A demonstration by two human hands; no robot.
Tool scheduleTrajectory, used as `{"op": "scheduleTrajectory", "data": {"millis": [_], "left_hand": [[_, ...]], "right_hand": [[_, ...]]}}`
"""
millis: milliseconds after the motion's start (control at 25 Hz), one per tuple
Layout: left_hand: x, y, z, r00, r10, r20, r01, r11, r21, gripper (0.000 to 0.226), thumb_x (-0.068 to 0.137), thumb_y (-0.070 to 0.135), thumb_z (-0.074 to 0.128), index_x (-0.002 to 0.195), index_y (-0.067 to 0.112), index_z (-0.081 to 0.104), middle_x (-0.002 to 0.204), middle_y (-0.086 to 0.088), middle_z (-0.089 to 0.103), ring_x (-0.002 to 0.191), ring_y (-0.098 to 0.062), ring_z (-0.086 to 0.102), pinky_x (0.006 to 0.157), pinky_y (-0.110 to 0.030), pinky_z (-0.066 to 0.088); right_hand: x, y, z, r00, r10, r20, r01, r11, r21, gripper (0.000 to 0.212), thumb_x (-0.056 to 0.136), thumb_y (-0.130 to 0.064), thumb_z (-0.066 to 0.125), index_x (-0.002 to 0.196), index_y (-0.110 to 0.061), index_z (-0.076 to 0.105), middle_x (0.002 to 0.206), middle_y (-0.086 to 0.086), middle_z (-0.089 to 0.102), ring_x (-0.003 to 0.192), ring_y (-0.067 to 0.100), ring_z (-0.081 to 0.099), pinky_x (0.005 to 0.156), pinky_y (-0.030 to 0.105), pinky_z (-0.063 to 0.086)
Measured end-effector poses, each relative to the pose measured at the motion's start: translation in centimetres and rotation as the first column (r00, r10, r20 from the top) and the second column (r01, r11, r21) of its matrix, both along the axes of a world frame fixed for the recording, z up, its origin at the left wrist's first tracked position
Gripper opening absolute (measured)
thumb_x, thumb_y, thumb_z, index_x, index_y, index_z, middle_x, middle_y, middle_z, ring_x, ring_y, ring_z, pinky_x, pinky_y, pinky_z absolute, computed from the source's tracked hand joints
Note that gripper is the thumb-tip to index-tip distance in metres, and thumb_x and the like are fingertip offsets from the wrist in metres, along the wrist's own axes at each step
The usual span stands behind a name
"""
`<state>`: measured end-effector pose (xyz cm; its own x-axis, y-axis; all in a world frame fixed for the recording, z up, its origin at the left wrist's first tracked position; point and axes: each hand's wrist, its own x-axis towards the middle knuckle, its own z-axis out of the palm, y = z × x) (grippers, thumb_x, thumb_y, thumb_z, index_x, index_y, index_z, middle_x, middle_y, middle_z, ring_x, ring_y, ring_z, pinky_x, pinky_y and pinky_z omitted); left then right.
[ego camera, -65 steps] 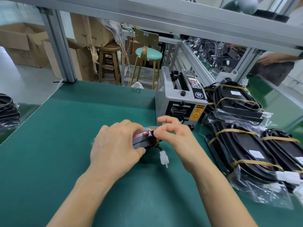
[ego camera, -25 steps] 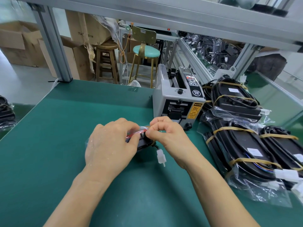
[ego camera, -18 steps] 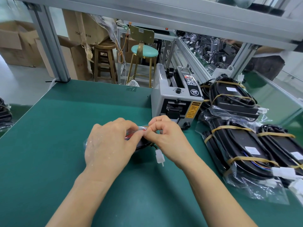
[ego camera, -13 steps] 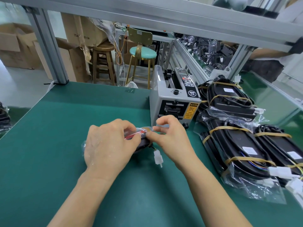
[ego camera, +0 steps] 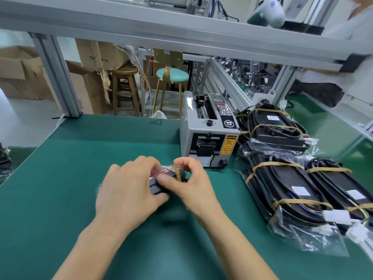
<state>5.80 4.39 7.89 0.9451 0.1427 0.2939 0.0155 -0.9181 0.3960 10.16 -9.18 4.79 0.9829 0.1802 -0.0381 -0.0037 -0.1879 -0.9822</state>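
Green matting (ego camera: 60,178) lies open to our left and toward us. One tape dispenser (ego camera: 207,136) stands just beyond our hands, and bagged bundles (ego camera: 282,184), at least three, crowd the right edge. One black bagged part (ego camera: 156,188) sits mid-mat. Our left hand (ego camera: 129,190) grips it and our right hand (ego camera: 193,184) pinches its banded end. Most of the part is hidden, and blur smears the fingertips.

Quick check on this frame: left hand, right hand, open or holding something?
Left hand: closed, gripping the bagged black part.
Right hand: closed, pinching the same part at the end with the rubber band.
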Motion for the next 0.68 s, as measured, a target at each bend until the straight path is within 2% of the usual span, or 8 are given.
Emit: {"op": "scheduleTrajectory", "data": {"millis": [80, 160, 240, 320, 400, 480, 600, 680], "left_hand": [[0.0, 0.3, -0.1, 0.998, -0.03, -0.051, 0.034, 0.996, 0.081, 0.045, 0.063, 0.044, 0.075, 0.101, 0.038, 0.05, 0.097, 0.018, 0.057, 0.074, -0.009, 0.042, 0.067, -0.028, 0.026], [0.1, 0.6, 0.2, 0.997, -0.019, -0.078, 0.024, 0.998, 0.063, 0.048, 0.064, 0.041, 0.077, 0.104, 0.04, 0.051, 0.092, 0.02, 0.054, 0.078, -0.011, 0.042, 0.064, -0.028, 0.028], [0.0, 1.3, 0.5, 0.996, -0.041, -0.077, 0.038, 0.998, -0.046, 0.049, 0.059, 0.036, 0.081, 0.101, 0.042, 0.056, 0.088, 0.022, 0.059, 0.082, -0.011, 0.051, 0.066, -0.028, 0.037], [-0.2, 3.1, 0.8, 0.998, -0.063, -0.009, 0.058, 0.956, -0.289, 0.051, 0.052, 0.027, 0.089, 0.092, 0.044, 0.063, 0.088, 0.023, 0.067, 0.088, -0.011, 0.061, 0.075, -0.027, 0.044], [-0.3, 5.2, 1.2, 0.99, -0.123, 0.063, 0.138, 0.833, -0.536, 0.055, 0.044, 0.024, 0.093, 0.09, 0.04, 0.068, 0.091, 0.02, 0.071, 0.091, -0.007, 0.065, 0.081, -0.023, 0.048], [-0.5, 6.3, 1.3, 0.967, -0.219, 0.131, 0.247, 0.68, -0.69, 0.061, 0.036, 0.025, 0.09, 0.093, 0.031, 0.07, 0.095, 0.01, 0.073, 0.088, -0.006, 0.068, 0.082, -0.016, 0.05], [-0.8, 6.4, 0.3, 0.922, -0.312, 0.229, 0.357, 0.458, -0.815, 0.068, 0.032, 0.003, 0.09, 0.096, 0.018, 0.07, 0.097, -0.005, 0.073, 0.086, -0.013, 0.069, 0.078, -0.017, 0.053], [-0.8, 6.0, -0.7, 0.899, -0.346, 0.268, 0.384, 0.332, -0.862, 0.066, 0.033, 0.001, 0.088, 0.094, 0.015, 0.069, 0.096, -0.009, 0.072, 0.083, -0.017, 0.069, 0.074, -0.019, 0.054]], "right_hand": [[0.3, 0.5, 0.3, 0.999, 0.016, -0.033, -0.017, 0.999, -0.027, 0.043, 0.069, -0.024, 0.084, 0.098, -0.035, 0.054, 0.113, -0.006, 0.053, 0.097, 0.006, 0.055, 0.077, 0.014, 0.042], [1.0, 0.2, 0.9, 0.989, 0.038, -0.14, -0.025, 0.995, 0.094, 0.046, 0.07, -0.01, 0.082, 0.103, -0.028, 0.057, 0.109, -0.003, 0.053, 0.095, 0.007, 0.055, 0.075, 0.014, 0.043], [1.6, -1.0, 1.1, 0.988, 0.04, -0.149, -0.014, 0.985, 0.171, 0.052, 0.068, -0.002, 0.079, 0.11, -0.027, 0.057, 0.113, -0.004, 0.055, 0.102, 0.005, 0.054, 0.075, 0.01, 0.042], [1.5, -2.8, 0.9, 0.995, 0.048, -0.089, -0.031, 0.982, 0.185, 0.066, 0.062, -0.014, 0.079, 0.119, -0.035, 0.053, 0.13, -0.009, 0.053, 0.122, 0.003, 0.047, 0.089, 0.014, 0.038], [1.0, -4.4, 0.7, 0.989, 0.137, -0.051, -0.124, 0.972, 0.198, 0.083, 0.054, -0.029, 0.081, 0.127, -0.044, 0.045, 0.137, -0.018, 0.049, 0.131, -0.004, 0.04, 0.1, 0.02, 0.034], [0.4, -5.3, 0.5, 0.965, 0.264, 0.006, -0.26, 0.946, 0.195, 0.095, 0.051, -0.034, 0.082, 0.134, -0.044, 0.037, 0.139, -0.022, 0.05, 0.133, -0.007, 0.039, 0.111, 0.027, 0.028], [-0.6, -5.3, 1.4, 0.93, 0.349, 0.118, -0.366, 0.91, 0.196, 0.099, 0.055, -0.027, 0.083, 0.141, -0.034, 0.035, 0.14, -0.016, 0.053, 0.134, 0.004, 0.043, 0.116, 0.034, 0.028], [-1.1, -5.0, 2.7, 0.91, 0.373, 0.179, -0.406, 0.889, 0.213, 0.089, 0.059, -0.024, 0.082, 0.138, -0.028, 0.043, 0.136, -0.007, 0.058, 0.13, 0.012, 0.05, 0.112, 0.033, 0.036]]}}
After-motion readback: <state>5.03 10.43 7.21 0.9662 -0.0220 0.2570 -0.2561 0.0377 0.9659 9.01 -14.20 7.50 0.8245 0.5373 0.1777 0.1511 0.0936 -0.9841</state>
